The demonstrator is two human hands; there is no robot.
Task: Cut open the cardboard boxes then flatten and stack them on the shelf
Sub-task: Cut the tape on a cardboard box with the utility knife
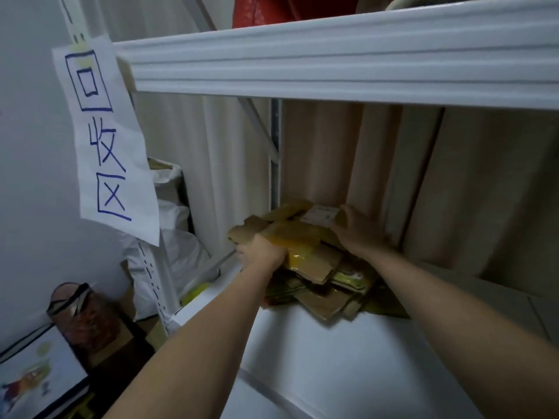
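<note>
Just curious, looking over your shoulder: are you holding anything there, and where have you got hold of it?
Yes: a flattened cardboard box atop the shelf pile. The left hand grips its near-left edge; the right hand holds its far-right end by the label.

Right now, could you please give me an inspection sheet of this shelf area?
Surface: white shelf, bare at the front.
Job's things: flattened box with white label, on top of a pile of flattened cardboard at the shelf's back.
Clutter: white bags left of the rack; mesh holder lower left.
Hands: left hand grips the box's near left edge; right hand curls over its far right end.
Cables: nothing seen.
Surroundings: handwritten paper sign on the upright; beige curtain behind; upper shelf beam; red thing above.
</note>
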